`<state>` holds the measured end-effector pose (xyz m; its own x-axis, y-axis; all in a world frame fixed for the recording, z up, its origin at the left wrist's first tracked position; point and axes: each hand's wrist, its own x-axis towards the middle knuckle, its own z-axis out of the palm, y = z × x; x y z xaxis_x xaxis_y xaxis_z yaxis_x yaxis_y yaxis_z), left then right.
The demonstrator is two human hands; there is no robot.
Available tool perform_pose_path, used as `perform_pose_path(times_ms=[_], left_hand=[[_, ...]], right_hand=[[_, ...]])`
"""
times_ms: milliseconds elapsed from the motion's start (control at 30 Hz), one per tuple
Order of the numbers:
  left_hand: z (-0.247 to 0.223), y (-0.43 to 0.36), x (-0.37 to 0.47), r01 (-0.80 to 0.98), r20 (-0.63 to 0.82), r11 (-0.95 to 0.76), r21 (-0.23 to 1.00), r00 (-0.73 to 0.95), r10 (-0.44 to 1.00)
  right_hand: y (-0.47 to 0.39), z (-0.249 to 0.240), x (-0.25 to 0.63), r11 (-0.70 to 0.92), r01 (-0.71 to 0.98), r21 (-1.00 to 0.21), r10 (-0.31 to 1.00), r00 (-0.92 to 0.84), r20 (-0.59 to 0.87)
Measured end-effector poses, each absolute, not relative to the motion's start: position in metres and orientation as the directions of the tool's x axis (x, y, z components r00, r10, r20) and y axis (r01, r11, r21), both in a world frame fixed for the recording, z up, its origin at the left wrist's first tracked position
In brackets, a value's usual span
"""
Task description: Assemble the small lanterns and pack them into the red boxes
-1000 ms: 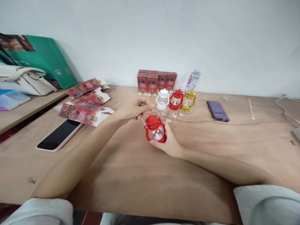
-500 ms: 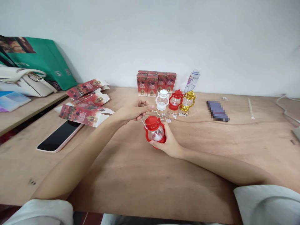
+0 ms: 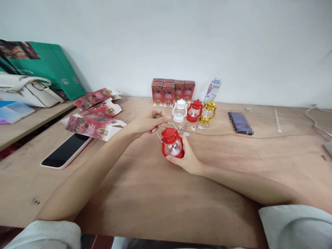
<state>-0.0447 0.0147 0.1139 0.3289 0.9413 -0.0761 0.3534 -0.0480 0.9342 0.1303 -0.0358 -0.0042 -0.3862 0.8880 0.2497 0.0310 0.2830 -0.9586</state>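
Note:
A small red lantern (image 3: 172, 142) with a clear globe and a white candle inside is tilted slightly in my right hand (image 3: 188, 158), whose fingers wrap its base and side. Above and to the left, my left hand (image 3: 153, 121) pinches the thin wire handle (image 3: 159, 135) that rises from the lantern's top. Behind it stand a white lantern (image 3: 179, 112), a second red lantern (image 3: 194, 111) and a gold lantern (image 3: 207, 112) in a row. Loose wire handles and small white pieces (image 3: 186, 134) lie in front of them.
Several red printed boxes (image 3: 168, 94) and a clear bottle (image 3: 213, 89) stand by the wall. Flattened boxes (image 3: 89, 127), a phone (image 3: 66, 152), a white handbag (image 3: 28, 90) and a green bag (image 3: 57, 65) are at left. A pixelated dark object (image 3: 240, 122) and white strip (image 3: 277, 121) lie right.
The red lantern has shifted very slightly to the right in my right hand. Both hands keep their grip and nearly the same place.

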Motion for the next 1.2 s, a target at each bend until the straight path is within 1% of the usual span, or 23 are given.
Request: perform_pose_path(times_ms=[400,633,767,1000,1200], left_hand=[[0.112,0.016,-0.045,0.366,-0.078,-0.044,0.930,0.312,0.947],[0.107,0.023,-0.050,0.335,-0.063,-0.055,0.941,0.332,0.941],[0.109,0.024,-0.051,0.334,-0.074,-0.024,0.942,0.279,0.957],[0.115,0.017,-0.047,0.278,-0.136,0.078,0.957,0.195,0.971],[0.112,0.012,-0.038,0.194,-0.154,0.125,0.973,0.146,0.977]], right_hand=[[-0.036,-0.007,0.130,0.271,-0.034,-0.962,0.886,-0.383,0.263],[-0.037,-0.007,0.132,0.281,-0.091,-0.955,0.864,-0.409,0.293],[-0.036,-0.007,0.133,0.280,-0.095,-0.955,0.852,-0.435,0.293],[-0.036,-0.006,0.131,0.263,0.017,-0.965,0.885,-0.404,0.234],[-0.034,-0.007,0.129,0.238,-0.025,-0.971,0.901,-0.367,0.230]])
